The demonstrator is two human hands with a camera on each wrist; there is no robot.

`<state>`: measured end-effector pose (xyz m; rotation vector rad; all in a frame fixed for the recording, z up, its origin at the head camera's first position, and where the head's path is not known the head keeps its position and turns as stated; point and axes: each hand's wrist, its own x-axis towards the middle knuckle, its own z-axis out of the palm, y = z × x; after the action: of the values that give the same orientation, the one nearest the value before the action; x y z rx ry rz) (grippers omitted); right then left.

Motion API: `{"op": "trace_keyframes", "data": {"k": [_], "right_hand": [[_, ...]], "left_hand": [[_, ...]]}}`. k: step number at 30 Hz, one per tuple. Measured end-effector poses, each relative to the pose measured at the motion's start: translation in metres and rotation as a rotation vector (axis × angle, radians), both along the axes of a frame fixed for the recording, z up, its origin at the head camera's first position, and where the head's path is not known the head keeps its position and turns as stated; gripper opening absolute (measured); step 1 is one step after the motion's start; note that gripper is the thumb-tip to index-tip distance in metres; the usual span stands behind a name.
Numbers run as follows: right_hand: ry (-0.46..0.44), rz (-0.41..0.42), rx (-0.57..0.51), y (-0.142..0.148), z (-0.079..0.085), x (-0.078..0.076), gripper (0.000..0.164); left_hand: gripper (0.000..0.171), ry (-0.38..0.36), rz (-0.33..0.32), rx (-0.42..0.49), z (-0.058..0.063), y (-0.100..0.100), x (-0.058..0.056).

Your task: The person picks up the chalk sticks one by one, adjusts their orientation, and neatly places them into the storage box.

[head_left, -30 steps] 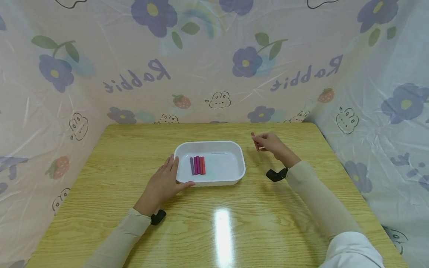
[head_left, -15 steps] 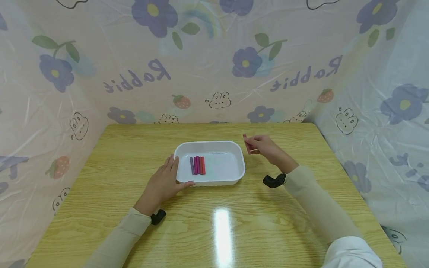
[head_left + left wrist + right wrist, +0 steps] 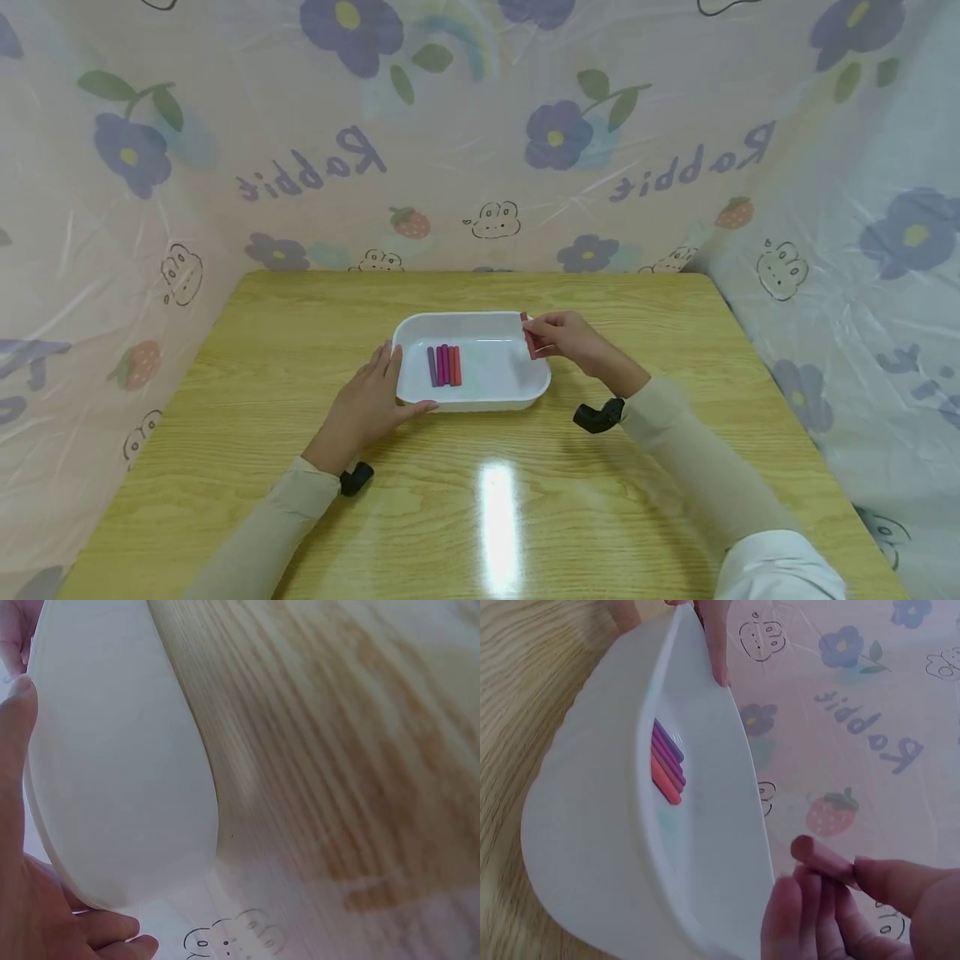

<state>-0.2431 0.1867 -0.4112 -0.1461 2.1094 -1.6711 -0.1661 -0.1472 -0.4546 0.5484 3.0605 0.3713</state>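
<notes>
A white plastic tray [image 3: 487, 405] stands on the table, with several crayons [image 3: 444, 367] side by side in its left half, from dull purple through magenta to orange-red. My left hand [image 3: 363, 408] holds the tray's left end, its thumb along the near rim and its fingers at the left side. Over the tray's right end, my right hand [image 3: 573, 340] pinches a reddish-brown crayon [image 3: 823, 859] between thumb and fingers. That crayon is tilted and above the tray floor. In the left wrist view the tray's outer wall [image 3: 127, 765] hides its contents.
The wood-grain table [image 3: 390, 517] carries the tray near its middle. A flower-and-rabbit patterned curtain [image 3: 450, 142] closes off the back and both sides. Each wrist wears a black camera mount [image 3: 597, 416].
My right hand has moved left and slightly nearer with its crayon, from beside the tray to over its right end. The left hand keeps its place on the tray.
</notes>
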Motion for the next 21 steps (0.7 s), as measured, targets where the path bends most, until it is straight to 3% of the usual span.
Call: {"op": "trace_keyframes", "data": {"k": [5, 21], "right_hand": [[0.0, 0.05, -0.014, -0.011, -0.001, 0.0, 0.039], [-0.084, 0.022, 0.022, -0.057, -0.025, -0.011, 0.036]], "left_hand": [[0.117, -0.007, 0.001, -0.001, 0.001, 0.001, -0.001], [0.117, -0.031, 0.014, 0.002, 0.003, 0.001, -0.002]]}}
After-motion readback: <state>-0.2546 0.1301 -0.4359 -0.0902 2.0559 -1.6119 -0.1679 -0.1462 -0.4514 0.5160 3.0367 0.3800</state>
